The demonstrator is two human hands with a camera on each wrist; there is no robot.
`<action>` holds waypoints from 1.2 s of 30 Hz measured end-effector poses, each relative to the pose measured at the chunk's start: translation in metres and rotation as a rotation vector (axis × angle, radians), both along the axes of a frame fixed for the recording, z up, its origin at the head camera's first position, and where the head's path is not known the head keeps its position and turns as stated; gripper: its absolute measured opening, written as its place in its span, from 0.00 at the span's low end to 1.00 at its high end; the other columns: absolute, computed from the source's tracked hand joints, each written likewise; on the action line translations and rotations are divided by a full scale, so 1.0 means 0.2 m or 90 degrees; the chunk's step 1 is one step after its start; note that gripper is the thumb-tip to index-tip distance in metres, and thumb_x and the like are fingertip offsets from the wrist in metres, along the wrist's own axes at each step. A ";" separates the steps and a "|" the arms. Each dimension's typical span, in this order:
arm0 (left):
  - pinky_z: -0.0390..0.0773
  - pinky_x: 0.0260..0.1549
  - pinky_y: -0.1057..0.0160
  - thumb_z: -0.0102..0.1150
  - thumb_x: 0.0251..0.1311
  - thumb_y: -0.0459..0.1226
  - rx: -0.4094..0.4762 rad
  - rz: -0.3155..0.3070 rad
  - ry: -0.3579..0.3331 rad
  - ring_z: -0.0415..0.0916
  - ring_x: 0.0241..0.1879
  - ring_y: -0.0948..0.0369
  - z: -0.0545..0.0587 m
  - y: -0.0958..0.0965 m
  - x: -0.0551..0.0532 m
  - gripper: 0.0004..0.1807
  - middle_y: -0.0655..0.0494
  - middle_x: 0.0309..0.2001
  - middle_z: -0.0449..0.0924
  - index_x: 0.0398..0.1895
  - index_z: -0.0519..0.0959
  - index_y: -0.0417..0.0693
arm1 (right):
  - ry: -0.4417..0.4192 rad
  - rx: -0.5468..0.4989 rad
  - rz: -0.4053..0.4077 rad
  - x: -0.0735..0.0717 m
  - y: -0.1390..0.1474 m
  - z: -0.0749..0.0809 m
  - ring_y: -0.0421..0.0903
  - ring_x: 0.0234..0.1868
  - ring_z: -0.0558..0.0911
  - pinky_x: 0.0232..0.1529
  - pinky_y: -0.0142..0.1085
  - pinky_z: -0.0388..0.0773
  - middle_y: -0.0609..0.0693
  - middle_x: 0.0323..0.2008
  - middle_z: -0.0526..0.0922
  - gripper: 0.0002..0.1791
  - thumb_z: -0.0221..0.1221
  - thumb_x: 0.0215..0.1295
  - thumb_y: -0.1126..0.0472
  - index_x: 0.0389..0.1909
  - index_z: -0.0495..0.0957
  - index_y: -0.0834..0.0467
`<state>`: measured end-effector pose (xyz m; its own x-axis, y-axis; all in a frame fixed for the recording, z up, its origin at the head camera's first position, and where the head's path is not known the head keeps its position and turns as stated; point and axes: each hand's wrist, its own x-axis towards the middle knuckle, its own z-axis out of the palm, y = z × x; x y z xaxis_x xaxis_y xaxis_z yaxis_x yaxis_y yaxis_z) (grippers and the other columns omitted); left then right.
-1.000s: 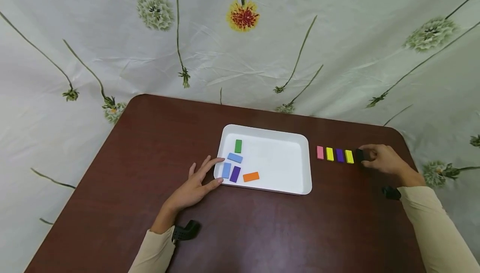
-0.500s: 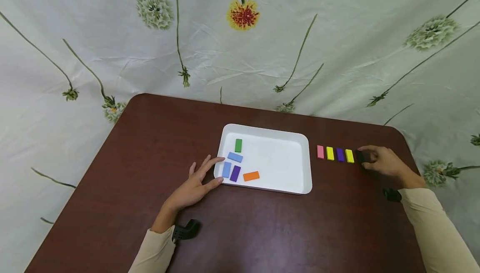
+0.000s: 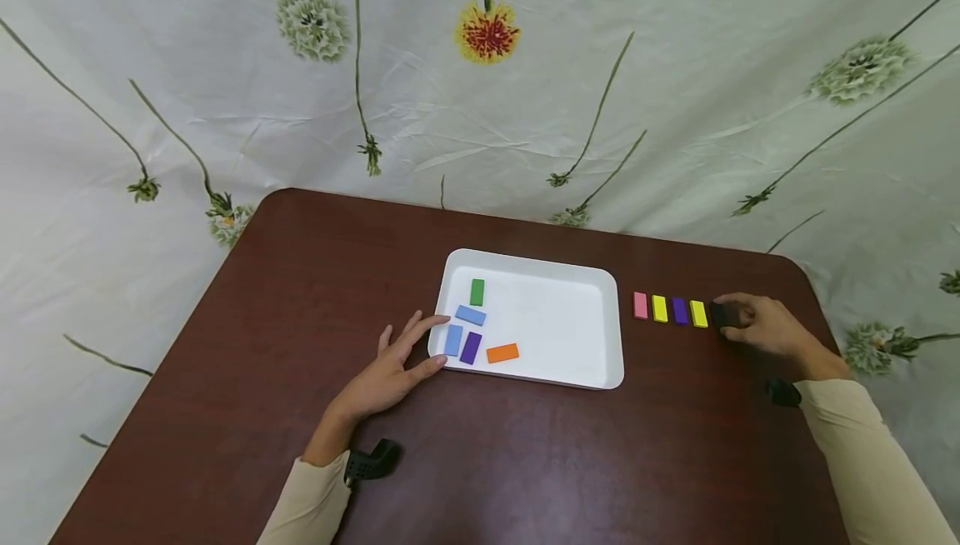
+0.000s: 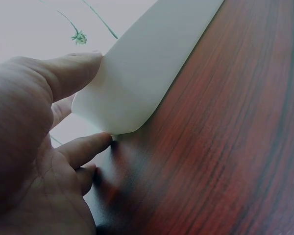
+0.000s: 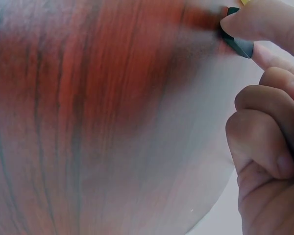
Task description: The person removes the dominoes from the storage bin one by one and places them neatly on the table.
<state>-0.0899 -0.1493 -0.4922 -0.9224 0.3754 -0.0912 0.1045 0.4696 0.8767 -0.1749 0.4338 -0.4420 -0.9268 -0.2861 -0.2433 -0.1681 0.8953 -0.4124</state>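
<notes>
In the head view a white tray (image 3: 555, 320) stands on the table with a green block (image 3: 477, 292), two light blue blocks (image 3: 470, 315), a purple block (image 3: 471, 347) and an orange block (image 3: 502, 352) lying in it. My left hand (image 3: 384, 380) touches the tray's near left corner with fairly straight, spread fingers; the left wrist view has its thumb (image 4: 78, 71) on the rim. Right of the tray, my right hand (image 3: 772, 327) pinches a black block (image 3: 719, 315) between thumb and index finger. In the right wrist view its other fingers (image 5: 259, 132) are curled inward.
Beside the black block, a row of blocks runs towards the tray: yellow (image 3: 698, 313), purple (image 3: 679, 311), yellow (image 3: 659, 308) and pink (image 3: 640, 305). The dark wooden table (image 3: 525, 462) has rounded far corners. A flower-patterned cloth (image 3: 420, 95) hangs behind it.
My right hand and the black block have shifted slightly left, closer to the nearest yellow block. The left hand and the tray stay where they were.
</notes>
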 end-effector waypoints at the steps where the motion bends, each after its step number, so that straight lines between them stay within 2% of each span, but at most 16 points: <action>1: 0.22 0.70 0.35 0.58 0.69 0.51 -0.001 0.000 0.000 0.34 0.81 0.46 0.00 0.00 0.00 0.34 0.45 0.80 0.49 0.76 0.59 0.67 | -0.001 -0.001 -0.001 0.00 0.00 0.00 0.37 0.16 0.58 0.22 0.34 0.60 0.43 0.16 0.60 0.29 0.66 0.65 0.63 0.64 0.70 0.68; 6: 0.22 0.70 0.35 0.58 0.69 0.51 0.001 0.000 -0.002 0.34 0.81 0.46 -0.01 0.00 0.00 0.34 0.45 0.79 0.50 0.76 0.59 0.67 | 0.016 -0.013 -0.006 0.01 -0.01 -0.01 0.37 0.15 0.58 0.22 0.34 0.60 0.43 0.16 0.61 0.29 0.66 0.65 0.61 0.64 0.70 0.67; 11: 0.22 0.70 0.34 0.58 0.69 0.51 0.002 -0.002 -0.003 0.33 0.81 0.46 -0.01 0.00 0.00 0.34 0.45 0.79 0.50 0.76 0.59 0.67 | 0.062 -0.045 -0.025 0.02 -0.06 0.01 0.37 0.15 0.55 0.19 0.35 0.58 0.43 0.16 0.58 0.23 0.64 0.68 0.59 0.60 0.75 0.65; 14: 0.22 0.70 0.34 0.58 0.70 0.51 -0.001 -0.002 -0.002 0.33 0.81 0.45 -0.01 0.00 0.00 0.34 0.45 0.79 0.50 0.76 0.60 0.67 | 0.071 -0.099 -0.035 0.01 -0.13 0.02 0.37 0.17 0.56 0.21 0.36 0.59 0.43 0.18 0.58 0.19 0.62 0.70 0.58 0.58 0.77 0.62; 17: 0.22 0.70 0.34 0.58 0.70 0.51 -0.004 -0.001 -0.004 0.33 0.81 0.46 -0.01 -0.01 0.00 0.34 0.44 0.80 0.49 0.76 0.60 0.67 | 0.053 -0.200 -0.037 -0.01 -0.25 0.04 0.39 0.19 0.59 0.22 0.37 0.60 0.43 0.20 0.59 0.19 0.62 0.71 0.59 0.58 0.77 0.63; 22: 0.22 0.70 0.35 0.58 0.70 0.51 -0.004 0.000 -0.007 0.33 0.81 0.46 0.00 -0.01 0.00 0.33 0.45 0.79 0.49 0.76 0.60 0.66 | -0.043 -0.390 -0.054 -0.03 -0.52 0.07 0.42 0.22 0.62 0.24 0.39 0.62 0.41 0.20 0.61 0.21 0.63 0.70 0.61 0.59 0.75 0.67; 27: 0.22 0.70 0.35 0.58 0.70 0.50 -0.006 -0.002 -0.006 0.33 0.81 0.46 0.01 -0.01 0.00 0.33 0.45 0.79 0.50 0.76 0.60 0.66 | -0.214 -0.564 -0.089 -0.06 -0.82 0.12 0.41 0.24 0.64 0.28 0.35 0.63 0.41 0.25 0.66 0.20 0.62 0.70 0.63 0.61 0.74 0.64; 30: 0.22 0.70 0.35 0.58 0.70 0.51 -0.006 -0.002 -0.003 0.33 0.81 0.47 0.00 -0.01 -0.01 0.33 0.45 0.79 0.50 0.76 0.60 0.66 | -0.296 -0.644 -0.108 -0.08 -1.01 0.15 0.40 0.27 0.63 0.30 0.31 0.61 0.42 0.28 0.67 0.21 0.59 0.71 0.66 0.62 0.72 0.64; 33: 0.22 0.70 0.35 0.58 0.70 0.50 -0.002 -0.004 -0.002 0.33 0.81 0.47 0.00 0.00 -0.01 0.33 0.45 0.79 0.50 0.76 0.60 0.66 | -0.339 -0.656 -0.117 -0.10 -1.18 0.14 0.41 0.31 0.64 0.32 0.31 0.62 0.43 0.27 0.68 0.23 0.59 0.71 0.67 0.65 0.70 0.66; 36: 0.22 0.70 0.35 0.58 0.70 0.50 0.000 -0.005 -0.004 0.33 0.81 0.47 0.00 0.00 0.00 0.33 0.45 0.79 0.50 0.76 0.60 0.66 | -0.362 -0.609 -0.133 -0.12 -1.33 0.10 0.42 0.31 0.64 0.31 0.31 0.62 0.43 0.28 0.67 0.24 0.60 0.71 0.64 0.66 0.71 0.65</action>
